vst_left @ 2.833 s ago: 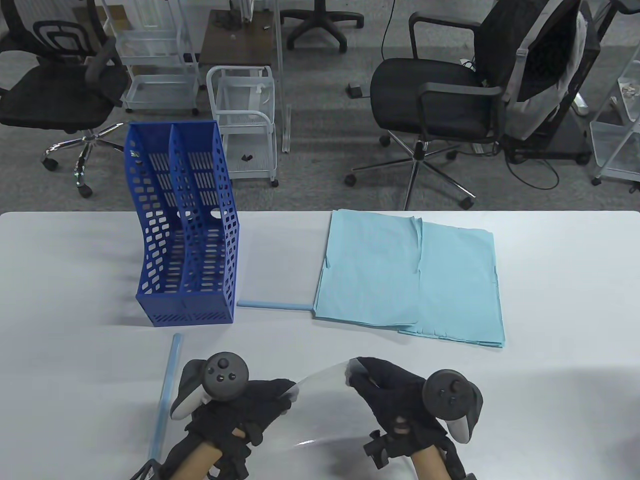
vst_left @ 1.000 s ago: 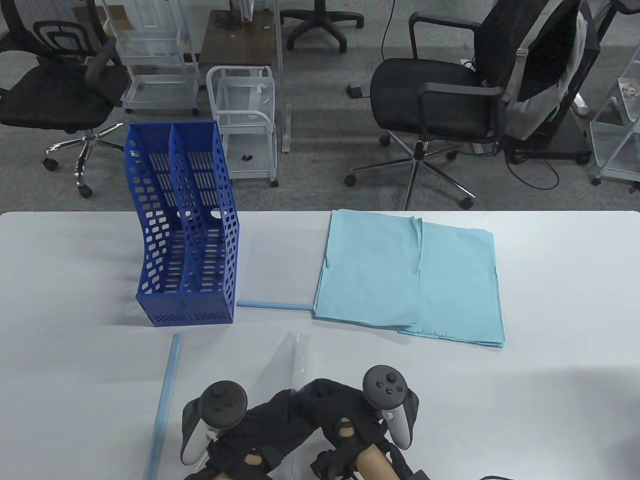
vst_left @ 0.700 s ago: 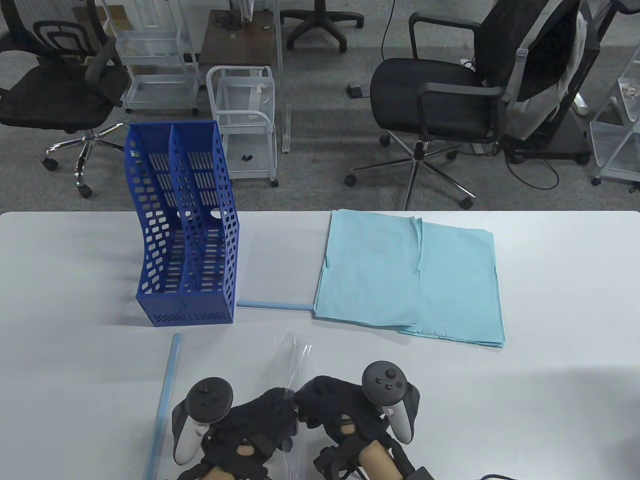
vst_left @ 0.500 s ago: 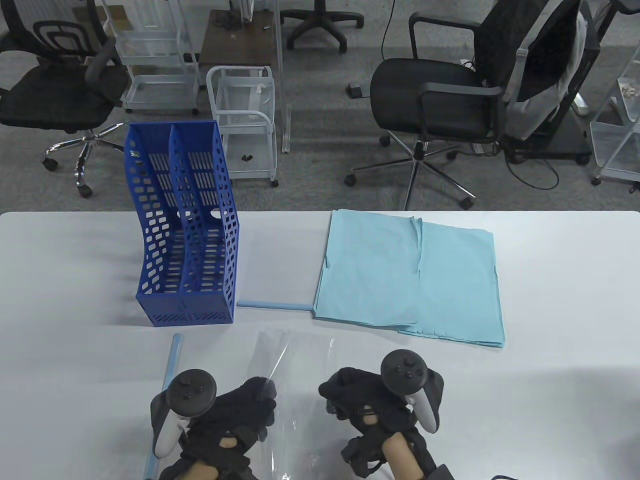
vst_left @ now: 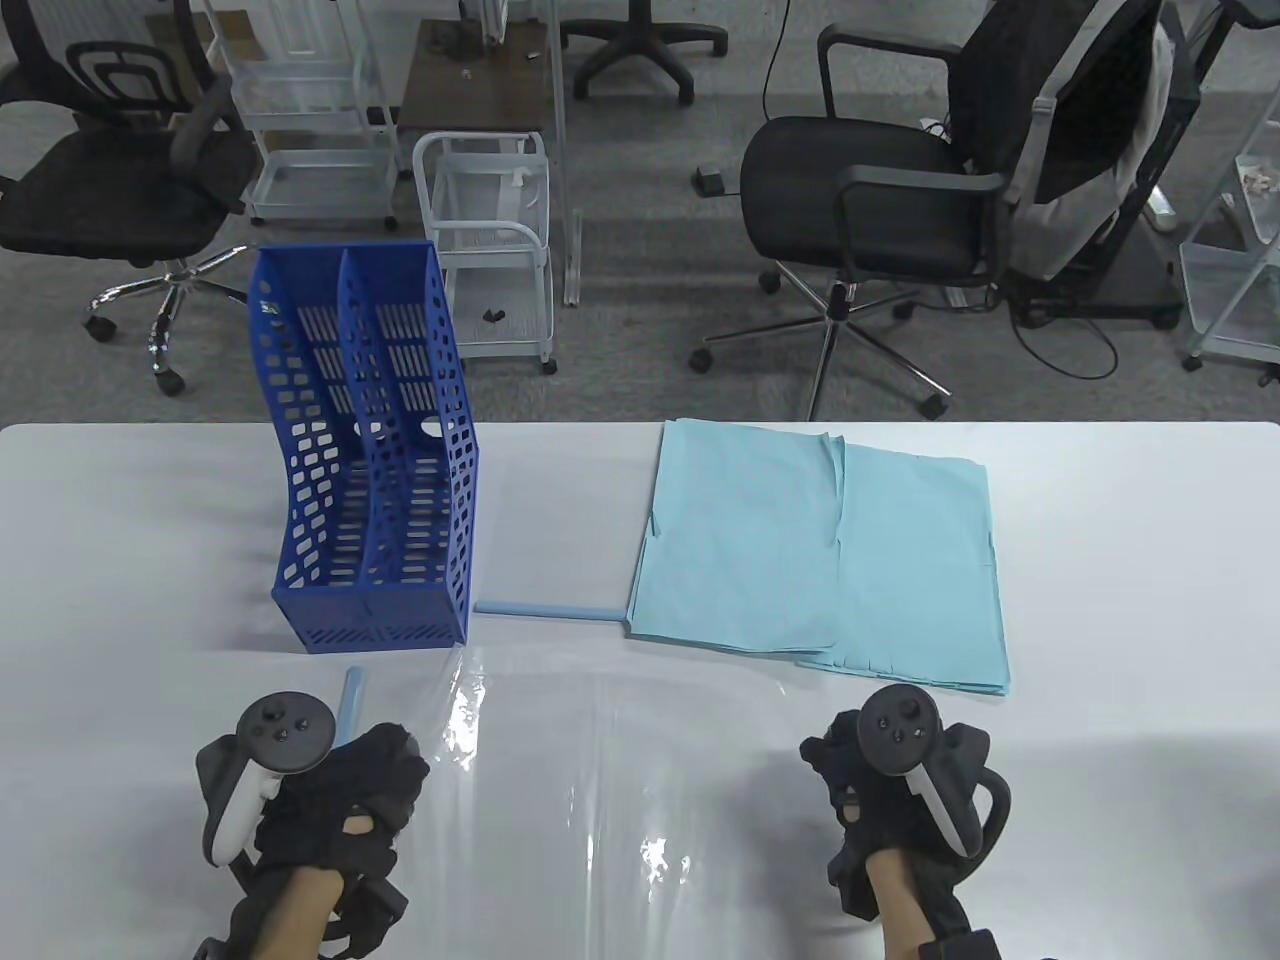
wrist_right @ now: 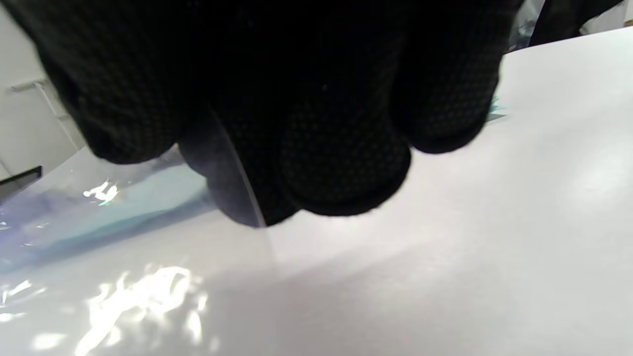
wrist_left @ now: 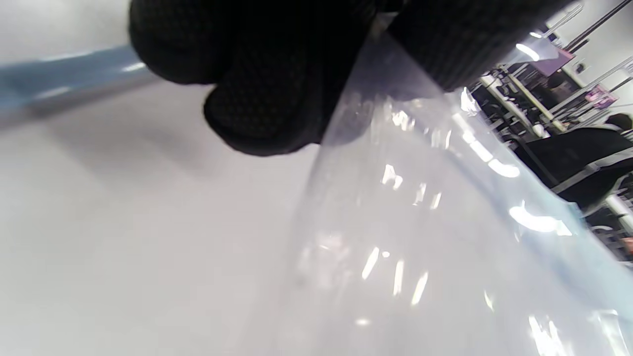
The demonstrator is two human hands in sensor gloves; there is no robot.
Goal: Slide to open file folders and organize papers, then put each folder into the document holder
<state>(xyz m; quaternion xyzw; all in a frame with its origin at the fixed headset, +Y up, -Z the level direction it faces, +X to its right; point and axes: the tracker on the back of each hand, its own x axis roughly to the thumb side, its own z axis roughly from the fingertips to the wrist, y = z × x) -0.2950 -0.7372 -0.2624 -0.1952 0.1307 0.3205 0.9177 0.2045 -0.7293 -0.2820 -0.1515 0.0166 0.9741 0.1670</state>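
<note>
Clear plastic folder (vst_left: 620,790) spread flat on table (vst_left: 1120,600), stretched between both hands. Left hand (vst_left: 335,800) fingers (wrist_left: 267,99) pinch its left edge; right hand (vst_left: 880,790) fingers (wrist_right: 321,148) pinch its right edge. Blue slide bar (vst_left: 350,690) just beyond left fingertips.

A white desk (vst_left: 120,560) ran across the near half of the table view, evenly lit. Beyond it lay grey carpet (vst_left: 640,330). A black office chair (vst_left: 880,200) on a chrome star base stood right of centre, dark clothing draped over its back. Another black chair (vst_left: 110,180) stood at far left. Between them were white wire trolleys (vst_left: 490,240) and a small brown table (vst_left: 470,70)
</note>
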